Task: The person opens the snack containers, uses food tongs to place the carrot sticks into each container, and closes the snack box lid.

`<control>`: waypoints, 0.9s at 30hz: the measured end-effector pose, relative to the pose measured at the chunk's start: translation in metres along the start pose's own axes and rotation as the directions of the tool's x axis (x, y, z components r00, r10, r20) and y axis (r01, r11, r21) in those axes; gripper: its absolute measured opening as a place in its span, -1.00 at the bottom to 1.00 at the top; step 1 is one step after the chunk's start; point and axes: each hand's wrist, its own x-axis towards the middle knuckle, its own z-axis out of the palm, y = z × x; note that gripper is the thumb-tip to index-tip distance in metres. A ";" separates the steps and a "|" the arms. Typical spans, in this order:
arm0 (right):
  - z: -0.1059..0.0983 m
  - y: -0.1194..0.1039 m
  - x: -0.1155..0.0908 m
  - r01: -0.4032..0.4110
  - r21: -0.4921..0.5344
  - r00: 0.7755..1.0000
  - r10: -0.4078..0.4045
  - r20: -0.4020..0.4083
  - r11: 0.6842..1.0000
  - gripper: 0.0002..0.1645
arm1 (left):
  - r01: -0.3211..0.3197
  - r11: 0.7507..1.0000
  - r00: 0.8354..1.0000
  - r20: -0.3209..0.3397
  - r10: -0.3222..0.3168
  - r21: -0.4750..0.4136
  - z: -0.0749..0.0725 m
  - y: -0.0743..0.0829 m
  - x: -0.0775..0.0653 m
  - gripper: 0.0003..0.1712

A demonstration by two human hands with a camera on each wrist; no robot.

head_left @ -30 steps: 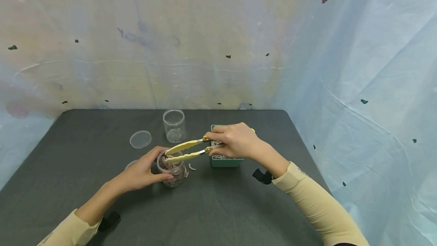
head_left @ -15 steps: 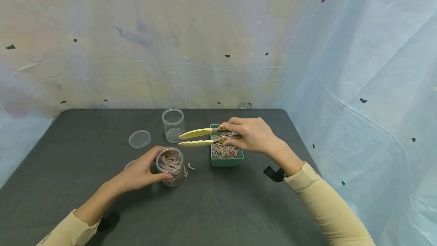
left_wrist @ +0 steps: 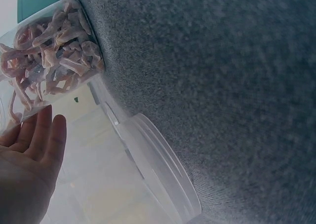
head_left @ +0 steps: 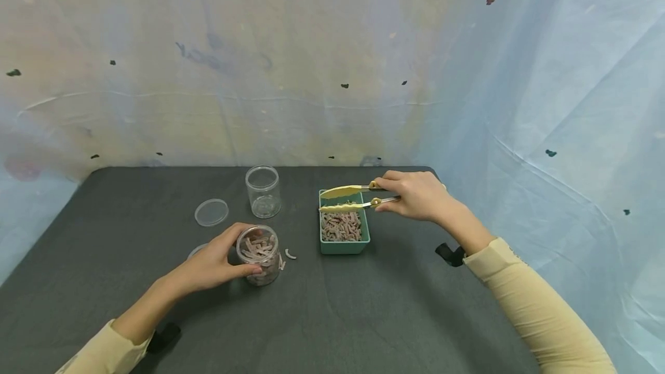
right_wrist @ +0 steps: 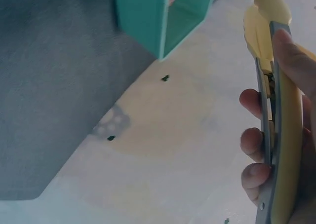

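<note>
My left hand (head_left: 215,261) holds a clear plastic jar (head_left: 266,275) standing on the table, thumb on the near side and fingers behind. Brownish-pink strip-like pieces (left_wrist: 54,51) fill much of that jar. My right hand (head_left: 415,195) grips yellow-tipped tongs (head_left: 381,202), their tips spread apart with nothing seen between them. Below the tong tips stands a green rectangular container (head_left: 344,249) with many small brownish pieces (head_left: 340,227) in it. In the right wrist view, the thumb and fingers wrap the handles of the tongs (right_wrist: 284,150).
A second clear jar (head_left: 263,195) without contents stands behind the held one. A round clear lid (head_left: 211,212) lies to its left; another lid (head_left: 196,250) is partly hidden by my left hand. Loose pieces (head_left: 290,254) lie beside the held jar on the dark table (head_left: 332,316).
My right hand has moved the tongs from the held jar's mouth rightward to above the green container, their tips still apart. The left hand and jar stay in place.
</note>
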 end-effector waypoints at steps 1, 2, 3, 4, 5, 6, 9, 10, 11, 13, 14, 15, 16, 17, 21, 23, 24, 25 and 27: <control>0.001 0.002 0.000 -0.003 -0.006 1.000 0.003 0.023 1.000 -0.34 | 0.003 1.000 1.000 0.000 -0.003 0.000 0.000 0.000 0.000 -0.12; 0.001 0.003 0.000 -0.006 -0.009 0.999 0.006 0.048 1.000 -0.32 | 0.004 1.000 1.000 0.001 -0.004 0.000 0.000 0.000 0.000 -0.12; 0.002 0.005 0.000 -0.009 -0.013 0.997 0.010 0.073 1.000 -0.30 | 0.005 1.000 1.000 0.002 -0.005 0.001 -0.001 0.000 0.000 -0.12; 0.003 0.006 0.001 -0.013 -0.016 0.995 0.014 0.100 1.000 -0.28 | 0.004 1.000 1.000 0.002 -0.004 0.006 -0.001 0.000 0.000 -0.12; 0.004 0.006 0.002 -0.017 -0.019 0.992 0.020 0.128 1.000 -0.25 | 0.003 1.000 1.000 0.002 -0.003 0.007 -0.001 -0.001 0.000 -0.12; 0.005 0.007 0.003 -0.023 -0.022 0.988 0.026 0.154 1.000 -0.22 | 0.002 1.000 1.000 0.001 -0.002 0.009 -0.001 -0.001 0.000 -0.12; 0.010 0.008 0.007 -0.040 -0.031 0.973 0.046 0.225 0.999 -0.15 | 0.004 1.000 1.000 0.000 -0.004 0.015 -0.001 -0.001 0.000 -0.12; 0.011 0.008 0.008 -0.049 -0.030 0.968 0.055 0.245 0.998 -0.13 | 0.004 1.000 1.000 -0.001 -0.004 0.016 -0.001 -0.001 0.000 -0.12; 0.013 0.008 0.010 -0.057 -0.030 0.963 0.063 0.264 0.998 -0.11 | 0.007 1.000 1.000 -0.001 -0.007 0.014 0.000 -0.001 0.001 -0.12; 0.017 0.009 0.014 -0.071 -0.027 0.951 0.076 0.299 0.997 -0.08 | 0.006 1.000 1.000 -0.001 -0.006 0.014 0.000 -0.002 0.001 -0.13; 0.020 0.009 0.016 -0.079 -0.025 0.944 0.083 0.318 0.997 -0.07 | 0.001 1.000 1.000 -0.002 -0.001 0.015 0.000 -0.002 0.001 -0.14; 0.021 0.009 0.019 -0.091 -0.019 0.936 0.092 0.340 0.996 -0.05 | -0.004 1.000 1.000 -0.001 0.004 0.016 0.000 -0.002 0.001 -0.14; 0.023 0.010 0.021 -0.102 -0.015 0.927 0.101 0.362 0.995 -0.03 | -0.008 1.000 1.000 -0.001 0.008 0.015 0.001 -0.002 0.001 -0.15; 0.025 0.010 0.024 -0.112 -0.013 0.918 0.109 0.382 0.994 -0.01 | -0.012 1.000 1.000 0.000 0.012 0.018 0.001 -0.002 0.001 -0.16; 0.030 0.011 0.035 -0.157 -0.008 0.877 0.143 0.460 0.988 0.04 | -0.004 1.000 1.000 0.000 0.004 0.017 0.001 -0.002 0.001 -0.15; 0.030 0.013 0.042 -0.167 -0.007 0.858 0.149 0.491 0.986 0.04 | 0.004 1.000 1.000 -0.002 -0.004 0.021 0.001 -0.001 0.001 -0.13; 0.029 0.013 0.045 -0.167 -0.006 0.850 0.147 0.506 0.986 0.03 | 0.009 1.000 1.000 -0.003 -0.008 0.023 0.001 -0.001 0.001 -0.13; 0.029 0.014 0.049 -0.167 -0.004 0.841 0.144 0.522 0.986 0.02 | 0.010 1.000 1.000 -0.005 -0.010 0.022 0.001 -0.001 0.001 -0.12; 0.027 0.015 0.055 -0.163 -0.008 0.819 0.140 0.557 0.987 0.02 | 0.004 1.000 1.000 -0.004 -0.003 0.030 0.001 0.000 0.001 -0.13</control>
